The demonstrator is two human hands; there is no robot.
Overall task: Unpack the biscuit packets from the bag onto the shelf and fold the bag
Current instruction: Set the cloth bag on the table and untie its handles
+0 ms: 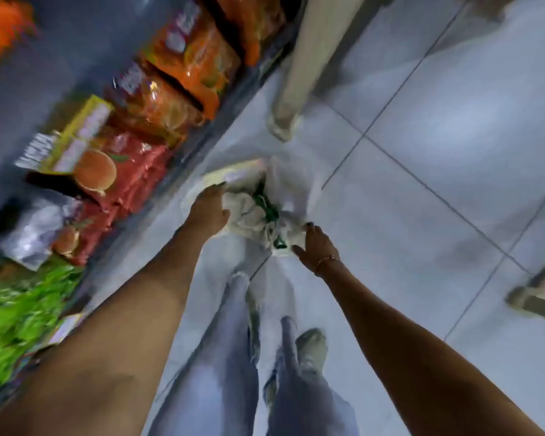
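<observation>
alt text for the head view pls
Both hands, left and right, reach down to a crumpled white plastic bag on the pale tiled floor, beside a shelf of orange and red snack packets; the picture is blurred.

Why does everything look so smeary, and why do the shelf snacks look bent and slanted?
Head view: the camera was moving, so the orange packets and green packets on the shelf streak into blur; the white bag and both hands, left hand and right hand, are soft too. The wide lens tilts and curves the edges. The floor tiles show pale glare patches.
</observation>
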